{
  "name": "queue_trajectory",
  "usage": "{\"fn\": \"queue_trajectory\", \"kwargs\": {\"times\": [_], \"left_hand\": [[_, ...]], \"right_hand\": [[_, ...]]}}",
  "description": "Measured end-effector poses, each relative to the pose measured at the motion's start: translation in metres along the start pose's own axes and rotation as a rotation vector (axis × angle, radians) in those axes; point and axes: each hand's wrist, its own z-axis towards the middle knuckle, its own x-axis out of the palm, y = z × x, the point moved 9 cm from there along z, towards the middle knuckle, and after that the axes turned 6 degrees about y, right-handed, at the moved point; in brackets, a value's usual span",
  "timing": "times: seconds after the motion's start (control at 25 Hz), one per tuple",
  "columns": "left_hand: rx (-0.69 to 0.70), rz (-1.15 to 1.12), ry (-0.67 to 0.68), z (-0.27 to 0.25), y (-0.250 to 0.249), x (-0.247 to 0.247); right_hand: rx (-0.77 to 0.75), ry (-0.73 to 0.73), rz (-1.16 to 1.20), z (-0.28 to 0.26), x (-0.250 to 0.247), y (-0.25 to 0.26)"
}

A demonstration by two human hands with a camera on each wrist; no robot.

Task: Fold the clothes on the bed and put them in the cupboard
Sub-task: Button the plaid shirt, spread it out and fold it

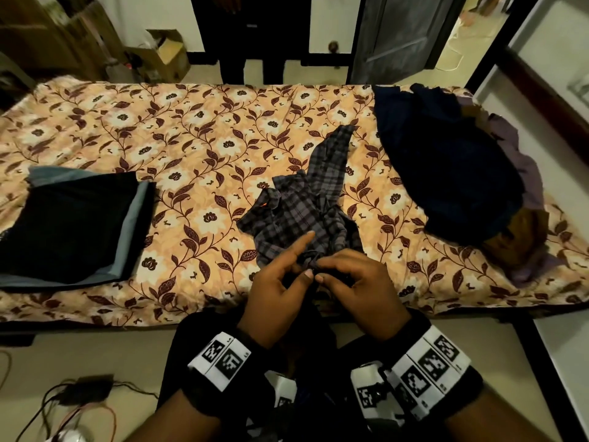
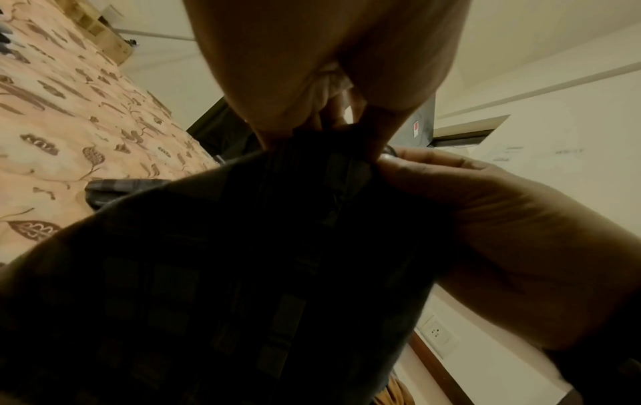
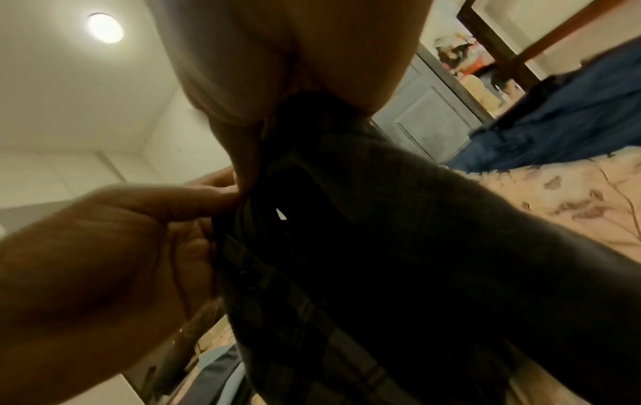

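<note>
At the bed's (image 1: 95, 122) near edge, our left hand (image 1: 274, 295) and right hand (image 1: 360, 282) pinch one edge of the plaid shirt (image 1: 302, 199) | done: folded stack (image 1: 73, 228) at left | left: shirt unfolded, dark heap (image 1: 446, 173) at right, cupboard stowing.

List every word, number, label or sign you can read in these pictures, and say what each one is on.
No words can be read.
Left wristband: black-and-white square code markers, with tiny print beside them too small to read.
Right wristband: the same kind of markers, print unreadable.
Wall: a small red and white sticker, too blurred to read.
Checked shirt: no label shows.
</note>
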Motion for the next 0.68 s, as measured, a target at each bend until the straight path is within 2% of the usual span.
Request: {"fn": "queue_trajectory", "kwargs": {"times": [0.12, 0.32, 0.52, 0.6, 0.68], "left_hand": [[0.013, 0.065, 0.011, 0.007, -0.003, -0.001], [0.091, 0.291, -0.049, 0.008, -0.020, -0.002], [0.093, 0.460, 0.061, 0.019, -0.028, 0.008], [0.066, 0.584, 0.115, 0.021, -0.030, 0.010], [-0.030, 0.686, 0.074, 0.022, -0.026, -0.004]], "right_hand": [[-0.071, 0.017, -0.126, 0.002, -0.002, 0.007], [0.063, -0.066, -0.207, 0.005, -0.014, -0.002], [0.181, -0.086, -0.314, 0.013, -0.019, -0.006], [0.183, -0.104, -0.366, 0.019, -0.026, -0.004], [0.155, -0.051, -0.344, 0.027, -0.033, -0.005]]}}
